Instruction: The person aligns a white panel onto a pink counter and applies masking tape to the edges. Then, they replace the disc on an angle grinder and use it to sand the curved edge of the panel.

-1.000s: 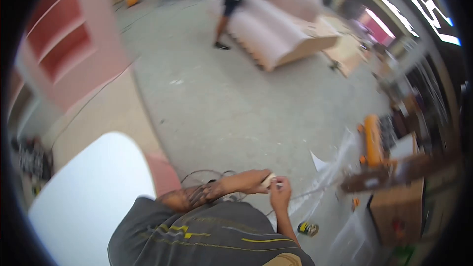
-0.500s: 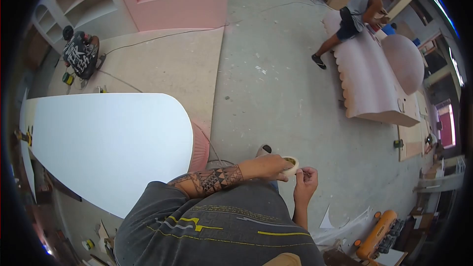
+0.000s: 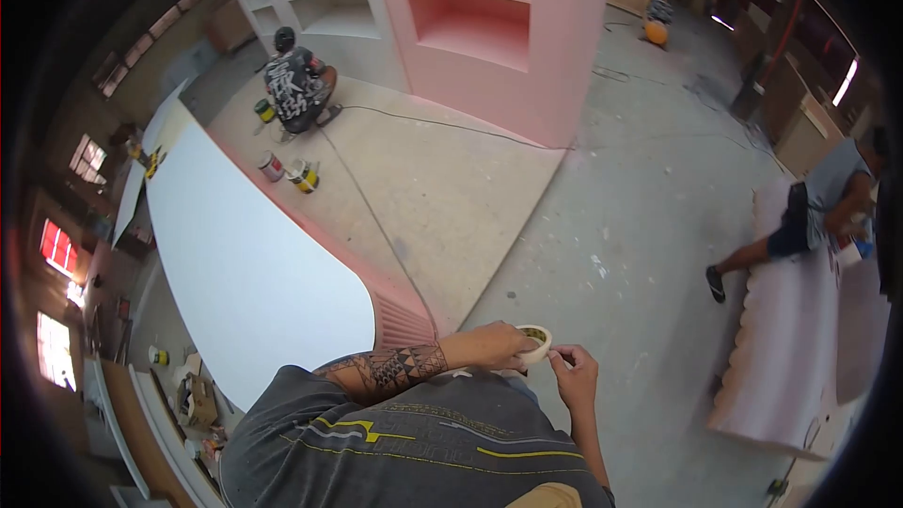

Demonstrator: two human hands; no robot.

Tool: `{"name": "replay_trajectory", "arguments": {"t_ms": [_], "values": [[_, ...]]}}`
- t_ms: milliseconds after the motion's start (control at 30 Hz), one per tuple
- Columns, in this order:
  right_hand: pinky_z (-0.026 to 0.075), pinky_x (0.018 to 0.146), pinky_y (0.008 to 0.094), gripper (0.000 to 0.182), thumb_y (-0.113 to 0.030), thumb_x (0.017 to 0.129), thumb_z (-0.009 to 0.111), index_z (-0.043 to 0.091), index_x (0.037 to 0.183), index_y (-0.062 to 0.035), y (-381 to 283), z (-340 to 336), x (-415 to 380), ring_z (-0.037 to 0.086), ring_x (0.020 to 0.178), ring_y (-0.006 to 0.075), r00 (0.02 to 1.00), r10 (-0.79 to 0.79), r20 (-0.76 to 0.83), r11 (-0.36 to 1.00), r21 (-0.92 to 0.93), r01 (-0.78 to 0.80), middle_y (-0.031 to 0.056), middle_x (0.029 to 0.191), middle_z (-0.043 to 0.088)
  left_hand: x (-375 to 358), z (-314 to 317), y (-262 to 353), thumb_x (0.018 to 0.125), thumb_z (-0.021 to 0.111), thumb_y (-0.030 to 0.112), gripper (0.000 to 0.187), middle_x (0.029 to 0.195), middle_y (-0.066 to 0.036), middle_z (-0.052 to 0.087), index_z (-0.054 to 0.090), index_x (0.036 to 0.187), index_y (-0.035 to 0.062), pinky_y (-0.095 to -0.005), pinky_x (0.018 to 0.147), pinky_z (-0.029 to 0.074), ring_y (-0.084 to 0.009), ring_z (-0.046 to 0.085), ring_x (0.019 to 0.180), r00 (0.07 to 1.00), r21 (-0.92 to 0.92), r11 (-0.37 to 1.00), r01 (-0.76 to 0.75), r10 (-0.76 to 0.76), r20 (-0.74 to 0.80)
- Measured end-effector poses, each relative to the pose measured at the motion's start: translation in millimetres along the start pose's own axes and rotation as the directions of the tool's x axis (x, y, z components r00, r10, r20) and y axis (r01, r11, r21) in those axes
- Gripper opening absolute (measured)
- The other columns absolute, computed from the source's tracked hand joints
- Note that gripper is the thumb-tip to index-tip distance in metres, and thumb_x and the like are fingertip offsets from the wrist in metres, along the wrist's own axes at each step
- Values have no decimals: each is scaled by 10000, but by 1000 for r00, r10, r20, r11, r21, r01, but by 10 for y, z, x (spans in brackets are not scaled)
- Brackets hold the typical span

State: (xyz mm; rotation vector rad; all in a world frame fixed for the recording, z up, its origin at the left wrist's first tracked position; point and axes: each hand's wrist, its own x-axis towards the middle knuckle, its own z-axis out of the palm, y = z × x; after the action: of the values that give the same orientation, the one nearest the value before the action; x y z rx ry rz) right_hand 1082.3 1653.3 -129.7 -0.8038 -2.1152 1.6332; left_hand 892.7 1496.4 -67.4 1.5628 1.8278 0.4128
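A roll of pale masking tape (image 3: 536, 345) is gripped by my left hand (image 3: 494, 343), which reaches across from the tattooed forearm. My right hand (image 3: 575, 374) is just right of the roll, its thumb and index finger pinched at the tape's edge. The pinched bit is too small to make out clearly. Left of my hands lies a large white-topped counter (image 3: 254, 263) with a rounded end and pink fluted side.
A person (image 3: 299, 83) squats by pink and white shelving (image 3: 466, 56), with paint cans (image 3: 302, 175) nearby. Another person (image 3: 828, 198) is at a scalloped pale pink piece (image 3: 776, 348) on the right. A cable (image 3: 376, 216) crosses the floor board.
The view has swung to the left, bringing more shelving and the paint cans into sight. My hands still hold the tape in nearly the same way.
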Motion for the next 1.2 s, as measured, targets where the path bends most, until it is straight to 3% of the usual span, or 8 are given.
{"name": "replay_trajectory", "arguments": {"t_ms": [100, 367, 567, 633, 800, 900, 1100, 1200], "values": [[609, 887, 359, 209, -121, 918, 823, 787, 1048, 38, -65, -9, 650, 779, 939, 246, 983, 63, 173, 995, 59, -75, 168, 1050, 789, 69, -460, -86, 924, 810, 324, 454, 1003, -242, 757, 709, 1261, 37, -529, 880, 550, -452, 725, 970, 990, -8, 998, 66, -67, -121], [599, 870, 381, 218, -141, 885, 853, 794, 1007, 29, -799, 814, 2058, 779, 939, 281, 795, -252, 552, 961, 47, 273, 176, 1001, 783, -306, -895, -563, 916, 815, 301, 488, 978, -246, 755, 692, 1280, 2, -529, 871, 556, -451, 728, 953, 809, -232, 922, 309, -383, -445], [587, 820, 416, 170, -149, 889, 827, 785, 942, 7, -1265, 1757, 2915, 762, 898, 337, 629, -312, 712, 885, -22, 465, 183, 931, 767, -590, -1399, -1302, 917, 820, 359, 547, 963, -256, 748, 691, 1300, -9, -542, 858, 558, -468, 726, 970, 727, -296, 851, 434, -525, -443], [578, 807, 443, 164, -172, 898, 810, 767, 920, -15, -1361, 2097, 3253, 746, 877, 360, 590, -316, 743, 846, -61, 530, 176, 914, 753, -652, -1602, -1674, 953, 786, 415, 628, 998, -246, 754, 628, 1407, 11, -550, 847, 561, -472, 730, 966, 684, -413, 786, 460, -610, -399], [580, 806, 441, 159, -145, 888, 798, 736, 923, -2, -1745, 3007, 4027, 739, 890, 366, 443, -299, 845, 763, -67, 643, 190, 935, 747, -803, -2226, -2570, 1067, 652, 431, 625, 1101, -244, 757, 470, 1569, 107, -554, 863, 563, -465, 736, 1009, 601, -612, 665, 428, -715, -357], [574, 812, 488, 141, -129, 882, 787, 710, 956, -37, -2168, 3465, 4315, 715, 910, 408, 313, -281, 907, 683, -40, 729, 182, 982, 718, -860, -2413, -2901, 1105, 579, 323, 399, 1064, -228, 762, 554, 1417, 77, -530, 854, 559, -456, 733, 992, 547, -636, 757, 153, -601, -583], [570, 814, 490, 137, -137, 902, 771, 716, 981, -40, -2804, 4115, 4783, 711, 936, 402, 184, -270, 945, 626, 27, 779, 174, 983, 704, -1138, -3061, -3153, 1096, 596, 268, 262, 853, -160, 728, 605, 1248, 54, -456, 767, 556, -321, 735, 809, 446, -798, 588, 131, -754, -482], [568, 808, 475, 139, -148, 920, 791, 734, 974, -33, -2980, 4291, 4981, 711, 925, 412, 237, -295, 926, 658, 17, 753, 174, 968, 717, -1132, -3319, -3338, 1091, 601, 252, 246, 789, -137, 709, 614, 1232, 51, -434, 728, 554, -270, 721, 751, 377, -791, 593, 152, -774, -508]]}}
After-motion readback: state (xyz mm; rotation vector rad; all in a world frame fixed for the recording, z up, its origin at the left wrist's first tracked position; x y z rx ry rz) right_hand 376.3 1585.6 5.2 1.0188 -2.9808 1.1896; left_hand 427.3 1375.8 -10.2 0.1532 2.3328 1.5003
